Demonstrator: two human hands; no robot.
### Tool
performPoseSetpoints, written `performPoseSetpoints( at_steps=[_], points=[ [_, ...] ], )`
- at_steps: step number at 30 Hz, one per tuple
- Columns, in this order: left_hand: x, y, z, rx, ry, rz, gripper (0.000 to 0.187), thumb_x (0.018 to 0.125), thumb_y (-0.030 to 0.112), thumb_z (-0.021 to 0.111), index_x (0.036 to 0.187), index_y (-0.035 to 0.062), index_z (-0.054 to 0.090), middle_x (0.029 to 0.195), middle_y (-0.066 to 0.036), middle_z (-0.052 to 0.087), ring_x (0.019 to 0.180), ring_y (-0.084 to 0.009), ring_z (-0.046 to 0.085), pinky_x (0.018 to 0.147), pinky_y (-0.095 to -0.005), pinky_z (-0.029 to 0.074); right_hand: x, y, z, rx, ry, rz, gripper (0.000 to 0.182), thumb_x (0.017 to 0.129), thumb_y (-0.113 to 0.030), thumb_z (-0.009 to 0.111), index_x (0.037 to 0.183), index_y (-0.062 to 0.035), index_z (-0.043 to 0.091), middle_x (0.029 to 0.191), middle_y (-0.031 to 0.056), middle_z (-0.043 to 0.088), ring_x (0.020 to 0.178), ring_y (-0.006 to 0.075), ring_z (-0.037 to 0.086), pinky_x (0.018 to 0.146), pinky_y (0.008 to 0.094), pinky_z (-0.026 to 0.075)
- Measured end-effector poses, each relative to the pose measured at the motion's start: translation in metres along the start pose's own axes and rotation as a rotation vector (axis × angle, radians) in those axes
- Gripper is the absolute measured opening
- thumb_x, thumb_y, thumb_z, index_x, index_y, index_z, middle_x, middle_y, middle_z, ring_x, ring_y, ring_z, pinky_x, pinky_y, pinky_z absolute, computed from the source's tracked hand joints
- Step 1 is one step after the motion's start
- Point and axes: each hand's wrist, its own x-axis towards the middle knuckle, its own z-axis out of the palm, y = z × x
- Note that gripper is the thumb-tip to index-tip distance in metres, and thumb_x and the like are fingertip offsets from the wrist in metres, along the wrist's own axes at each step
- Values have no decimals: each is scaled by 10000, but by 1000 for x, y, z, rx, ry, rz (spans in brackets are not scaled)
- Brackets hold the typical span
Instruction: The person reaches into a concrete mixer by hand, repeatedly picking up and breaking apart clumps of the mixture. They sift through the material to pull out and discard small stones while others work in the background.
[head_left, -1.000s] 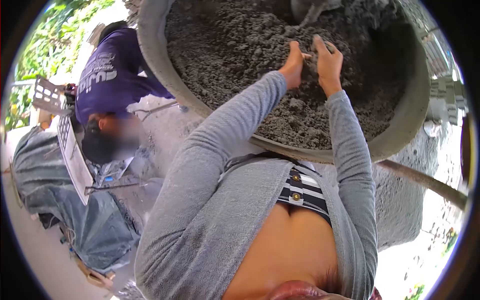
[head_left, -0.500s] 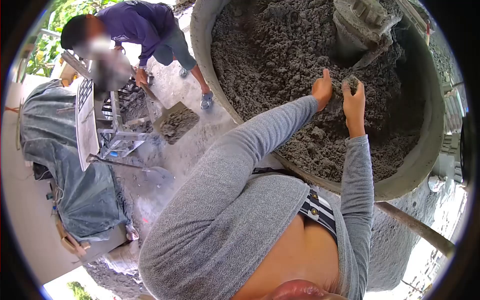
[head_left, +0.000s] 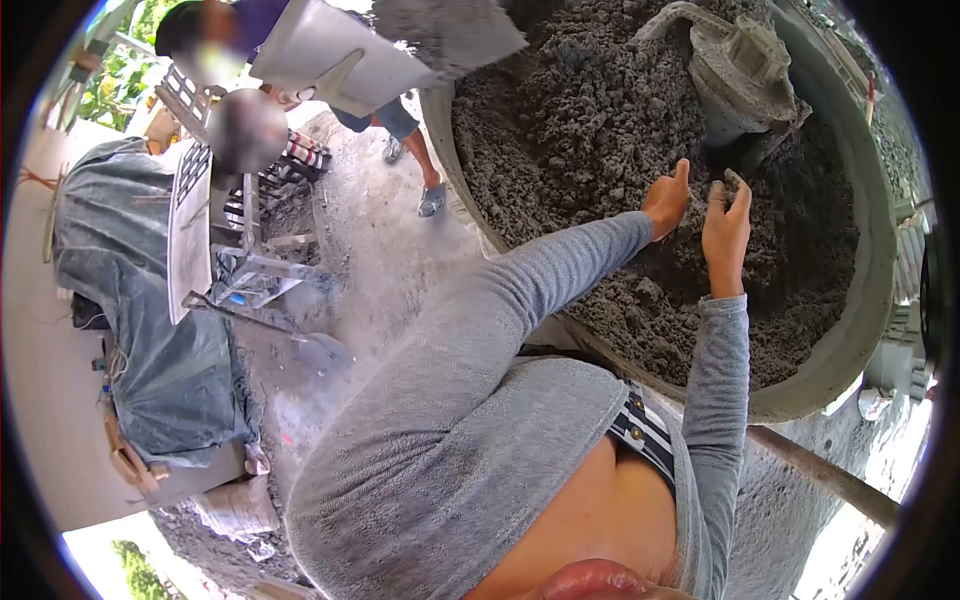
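Both of my hands are over a wide round mixer drum (head_left: 872, 300) filled with crumbly grey mortar mix (head_left: 570, 120). My left hand (head_left: 665, 203), in a grey sleeve, has one digit stretched upward; its other fingers are partly hidden, and no object shows in it. Just right of it, my right hand (head_left: 727, 228) is open, thumb and finger apart, with grey residue on the fingertips. Beyond both hands stands the mortar-caked mixing paddle (head_left: 745, 85). At the top, a co-worker's shovel (head_left: 345, 62) is raised toward the drum, with a blurred mass of mix (head_left: 455, 30) at its edge.
A co-worker (head_left: 270, 20) stands left of the drum. Below are a metal frame (head_left: 255, 270) with a screen panel (head_left: 190, 230), another shovel (head_left: 320, 345) on the floor and a dark tarp (head_left: 150, 330). A pole (head_left: 825, 475) sticks out under the drum's near side.
The lump in my right hand is gone and its fingers are apart. The co-worker's loaded shovel has swung up from the floor toward the drum. My view has shifted slightly.
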Motion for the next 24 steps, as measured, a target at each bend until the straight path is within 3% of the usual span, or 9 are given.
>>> performPoseSetpoints(
  at_steps=[4, 8, 10, 12, 13, 16, 17, 21, 24],
  points=[
    [3, -21, 0, 349, -36, 405, 707, 979, 515, 163, 847, -46, 574, 859, -242, 625, 856, -423, 577, 823, -518, 401, 5, 10, -6, 22, 70, -39, 451, 956, -209, 520, 1329, -5, 369, 1302, 209, 474, 1094, 343, 548, 912, 406, 433],
    [-2, -22, 1, 349, -46, 387, 458, 992, 387, 333, 842, -25, 466, 706, -208, 522, 598, -382, 481, 596, -521, 366, 4, 14, -14, 25, -37, 37, 429, 886, -130, 621, 1263, -9, 456, 1194, 202, 528, 1027, 312, 574, 852, 407, 458],
    [7, -22, 3, 232, -104, 158, 464, 968, 417, 368, 818, -2, 499, 689, -190, 533, 592, -369, 501, 581, -523, 370, 4, 18, -18, -198, -212, -86, 322, 874, -144, 642, 1160, -20, 563, 1128, 169, 565, 987, 274, 592, 834, 393, 469],
    [3, -23, -1, 543, -57, 709, 480, 941, 448, 384, 829, 5, 530, 718, -203, 567, 637, -356, 551, 632, -524, 396, 0, 10, -19, -295, -109, -170, 260, 852, -139, 664, 1083, -28, 624, 1078, 136, 612, 957, 242, 615, 833, 373, 481],
    [2, -17, -1, 292, -182, 262, 515, 913, 458, 416, 1020, -22, 569, 850, -241, 624, 810, -374, 618, 772, -501, 452, 2, 5, -24, -172, -92, -93, 286, 838, -127, 679, 1099, -28, 618, 1052, 136, 629, 948, 237, 623, 831, 365, 487],
    [-11, -11, 2, 345, -30, 291, 606, 893, 463, 441, 1148, -71, 572, 981, -238, 647, 980, -386, 609, 895, -449, 450, 14, -8, -45, 28, -24, 6, 340, 809, -84, 713, 1121, -1, 607, 1009, 145, 663, 929, 218, 638, 821, 331, 503],
    [-20, 0, -6, 346, -132, 245, 680, 874, 476, 467, 1244, -91, 525, 1181, -269, 581, 1107, -399, 560, 972, -424, 420, 20, -3, -55, 143, 77, -17, 326, 817, -61, 703, 1117, 19, 602, 1014, 140, 662, 916, 205, 639, 810, 315, 510],
    [-36, 21, -22, 592, -306, 408, 692, 866, 494, 476, 1241, -85, 531, 1414, -298, 343, 1132, -426, 530, 1031, -423, 370, 21, -41, -121, 345, 556, -133, 262, 843, -5, 662, 1086, 63, 591, 1010, 128, 659, 813, 187, 647, 747, 289, 563],
    [-48, 29, -20, 761, -362, 414, 592, 867, 437, 491, 1209, -41, 564, 1463, -321, 213, 1062, -463, 547, 1075, -570, 243, 14, -98, -201, 259, 1112, -44, 281, 888, -175, 633, 1132, -37, 617, 1160, 163, 610, 870, 265, 676, 744, 291, 586]
  ],
)
